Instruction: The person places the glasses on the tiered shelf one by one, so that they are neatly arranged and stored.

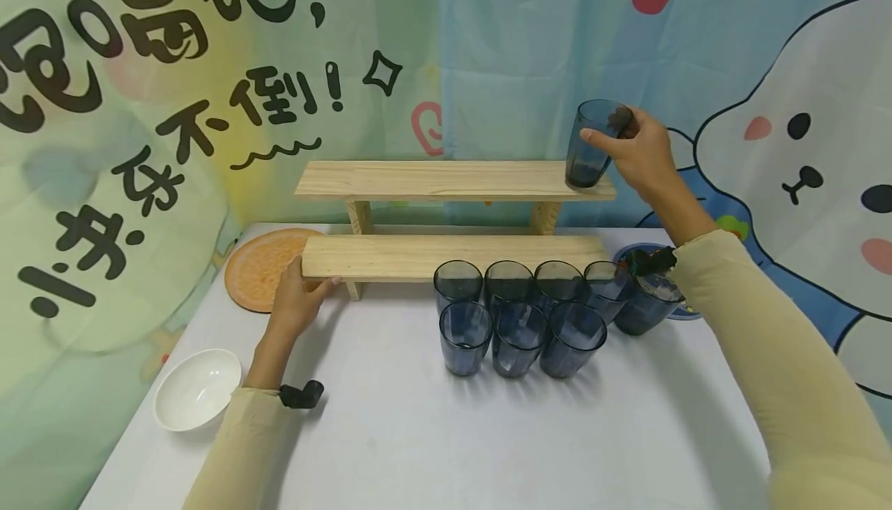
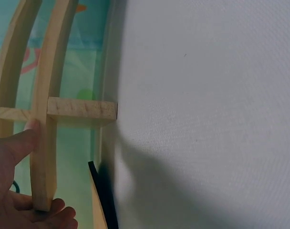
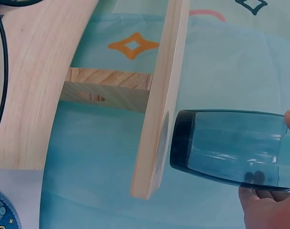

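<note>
My right hand (image 1: 644, 150) grips a blue-tinted drinking glass (image 1: 591, 155) near its rim, thumb on one side and fingers on the other. The glass stands upright over the right end of the upper board of a two-tier wooden shelf (image 1: 432, 179). In the right wrist view the base of the glass (image 3: 231, 148) is right at the board's top face. At the left end of the lower board (image 1: 446, 256), my left hand (image 1: 296, 301) holds on, its thumb on the front edge (image 2: 44, 157) and its fingers around the end.
Several more blue glasses (image 1: 465, 343) stand upright in rows before the lower board's right half. A round orange-brown board (image 1: 258, 270) lies beyond my left hand, with a white bowl (image 1: 198, 390) nearer. Behind the right-hand glasses is a blue patterned round thing (image 1: 686, 313). Printed curtains (image 1: 509, 53) hang behind.
</note>
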The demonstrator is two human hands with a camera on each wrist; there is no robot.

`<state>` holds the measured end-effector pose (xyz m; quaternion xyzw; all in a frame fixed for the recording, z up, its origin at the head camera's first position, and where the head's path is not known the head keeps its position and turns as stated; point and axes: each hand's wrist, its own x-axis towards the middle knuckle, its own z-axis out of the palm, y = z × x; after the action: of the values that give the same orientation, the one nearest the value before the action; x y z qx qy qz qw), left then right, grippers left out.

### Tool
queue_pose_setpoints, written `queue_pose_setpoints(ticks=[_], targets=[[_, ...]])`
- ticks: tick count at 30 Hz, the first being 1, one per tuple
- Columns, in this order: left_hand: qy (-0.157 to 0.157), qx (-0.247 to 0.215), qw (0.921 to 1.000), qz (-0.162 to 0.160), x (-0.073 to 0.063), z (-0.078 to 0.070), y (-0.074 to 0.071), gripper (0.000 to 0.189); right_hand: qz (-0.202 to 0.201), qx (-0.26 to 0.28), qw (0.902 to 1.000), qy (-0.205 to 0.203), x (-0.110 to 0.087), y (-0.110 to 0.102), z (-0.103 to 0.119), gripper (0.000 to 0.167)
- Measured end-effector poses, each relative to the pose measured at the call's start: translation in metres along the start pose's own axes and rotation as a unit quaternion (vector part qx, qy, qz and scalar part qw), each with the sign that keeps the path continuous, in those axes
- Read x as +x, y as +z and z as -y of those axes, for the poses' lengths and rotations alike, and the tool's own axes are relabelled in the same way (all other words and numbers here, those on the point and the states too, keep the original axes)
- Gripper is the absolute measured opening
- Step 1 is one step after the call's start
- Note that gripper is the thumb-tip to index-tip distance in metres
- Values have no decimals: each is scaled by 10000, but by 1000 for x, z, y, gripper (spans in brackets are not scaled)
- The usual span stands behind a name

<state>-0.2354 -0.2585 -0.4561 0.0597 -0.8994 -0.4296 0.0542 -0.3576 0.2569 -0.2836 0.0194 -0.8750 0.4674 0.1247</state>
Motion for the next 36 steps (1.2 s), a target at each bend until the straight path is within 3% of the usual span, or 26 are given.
queue_pose_setpoints(ticks=[11, 24, 33, 36], targets=[[-53, -9, 10000, 0, -1, -1, 1, 84, 6, -33, 9997, 248, 8, -2, -8, 95], [-133, 61, 9999, 49, -1, -3, -1, 88, -123, -146, 9997, 145, 10, 3, -8, 84], [-200, 138, 9997, 18, -2, -3, 1, 87, 331, 63, 9992, 208, 6, 1, -7, 104], [-206, 144, 9997, 16, -2, -3, 1, 87, 377, 177, 9982, 435, 1, -2, -6, 111]])
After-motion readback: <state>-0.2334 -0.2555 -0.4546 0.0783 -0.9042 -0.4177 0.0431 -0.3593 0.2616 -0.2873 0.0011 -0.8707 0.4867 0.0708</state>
